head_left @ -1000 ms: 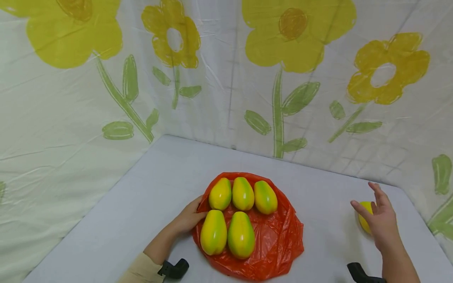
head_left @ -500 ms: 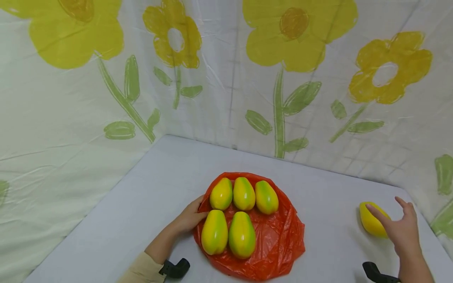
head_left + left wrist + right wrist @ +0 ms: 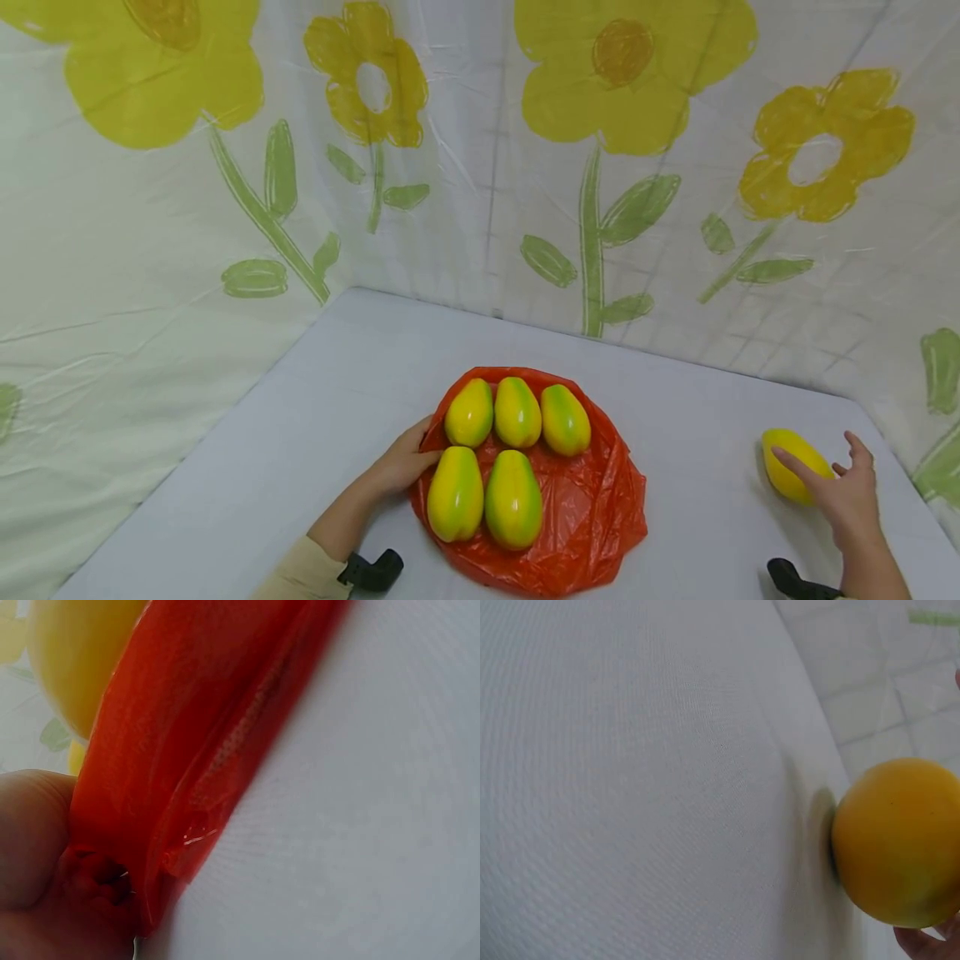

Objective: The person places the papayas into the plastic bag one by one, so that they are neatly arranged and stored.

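Note:
A red plastic bag [image 3: 577, 517] is spread in a rounded shape on the table, with several yellow-green papayas [image 3: 513, 500] lying on it in two rows. My left hand [image 3: 401, 462] grips its left edge. In the left wrist view the thumb [image 3: 34, 832] lies against the gathered red plastic [image 3: 150, 757]; the other fingers are mostly hidden. Far to the right, one more yellow papaya [image 3: 791, 467] lies on the table. Beside it is my right hand [image 3: 847, 504], thumb and fingers spread, the thumb in front of the fruit. The right wrist view shows this papaya [image 3: 900, 844] with a fingertip [image 3: 922, 943] below it.
The white tabletop [image 3: 697, 483] extends between the bag and the single papaya. Behind it hangs a pale curtain [image 3: 465, 192] with painted yellow flowers. A black camera mount [image 3: 372, 573] sits on the left wrist, another [image 3: 795, 579] on the right.
My right hand has moved right and toward me from in front of the single papaya, uncovering most of it, then slightly left, closer to it. The left hand keeps its grip on the bag.

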